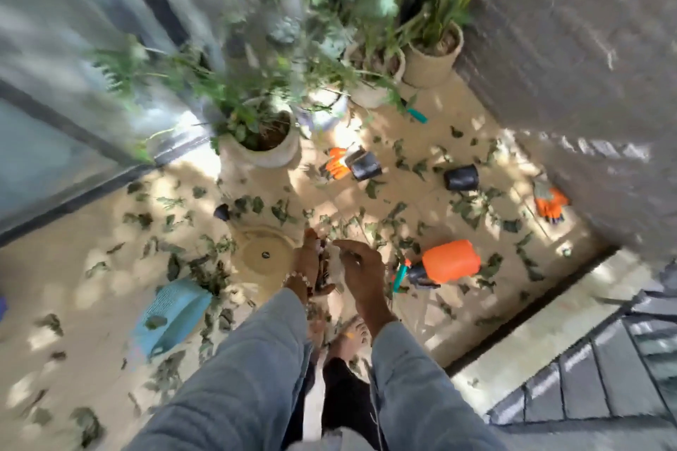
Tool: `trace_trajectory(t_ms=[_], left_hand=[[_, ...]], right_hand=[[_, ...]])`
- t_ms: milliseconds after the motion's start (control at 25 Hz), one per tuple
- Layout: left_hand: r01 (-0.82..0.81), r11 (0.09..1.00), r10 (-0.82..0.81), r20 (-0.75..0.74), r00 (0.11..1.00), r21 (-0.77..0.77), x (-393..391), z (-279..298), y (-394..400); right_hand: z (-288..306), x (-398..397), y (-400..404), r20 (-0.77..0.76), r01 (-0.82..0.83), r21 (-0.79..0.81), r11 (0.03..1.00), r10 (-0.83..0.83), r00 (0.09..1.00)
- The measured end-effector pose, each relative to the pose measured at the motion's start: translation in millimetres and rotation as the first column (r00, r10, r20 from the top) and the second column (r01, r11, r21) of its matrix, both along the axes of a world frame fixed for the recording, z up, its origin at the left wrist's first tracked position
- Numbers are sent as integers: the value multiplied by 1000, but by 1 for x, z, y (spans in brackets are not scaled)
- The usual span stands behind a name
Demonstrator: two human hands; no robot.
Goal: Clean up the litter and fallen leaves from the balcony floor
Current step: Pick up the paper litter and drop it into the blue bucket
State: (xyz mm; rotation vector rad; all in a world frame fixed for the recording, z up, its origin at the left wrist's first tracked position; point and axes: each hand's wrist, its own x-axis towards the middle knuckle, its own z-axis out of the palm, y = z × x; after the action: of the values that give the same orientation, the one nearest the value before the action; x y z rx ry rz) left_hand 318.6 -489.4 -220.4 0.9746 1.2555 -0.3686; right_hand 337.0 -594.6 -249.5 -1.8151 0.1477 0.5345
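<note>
The tan balcony floor [421, 172] fills most of the blurred view, dappled with sun and strewn all over with dark fallen leaves [282, 210], thickest across the middle and around the person's bare foot [348, 337]. A grey wall [571, 48] runs down the right side and a glass door [55, 121] stands on the left. Along the far edge are potted plants: a leafy one in a pale pot [263, 146] near the door, and two woven pots [436, 59] with tall stems by the wall. A light blue basket [172, 311] lies on its side to the left of the person, with leaves just beside it. An orange spray bottle [448, 262] lies on its side to the right of the hands. Next to the hands sits a round tan plant saucer [265, 253]. Two small black pots [461, 176] lie tipped over farther out, one touching an orange glove [337, 167]; a second orange glove [549, 203] lies against the wall. Both arms wear grey-blue sleeves [256, 359]. The left hand [309, 260] is closed around a bunch of leaves and pale litter, and the right hand [361, 267] hovers just beside it with curled fingers; whether it grips anything I cannot tell.
</note>
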Motion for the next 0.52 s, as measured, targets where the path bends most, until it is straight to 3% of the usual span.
trace_trajectory(t_ms=[80, 200, 320, 400, 520], left_hand=[[-161, 984, 165, 49, 985, -74, -31, 15, 24], [-312, 949, 314, 87, 945, -35, -87, 30, 70], [-547, 831, 556, 89, 827, -107, -156, 35, 115], [-603, 790, 613, 131, 779, -109, -203, 50, 145], [-576, 813, 576, 24, 817, 91, -279, 52, 211]], right_hand=[[29, -22, 33, -43, -153, 32, 988, 155, 987], [56, -64, 81, -83, -406, 151, 901, 420, 904], [69, -118, 143, -182, -608, 288, 740, 666, 724], [76, -155, 188, -217, -712, 303, 633, 773, 596], [79, -218, 252, -213, -836, 322, 444, 895, 393]])
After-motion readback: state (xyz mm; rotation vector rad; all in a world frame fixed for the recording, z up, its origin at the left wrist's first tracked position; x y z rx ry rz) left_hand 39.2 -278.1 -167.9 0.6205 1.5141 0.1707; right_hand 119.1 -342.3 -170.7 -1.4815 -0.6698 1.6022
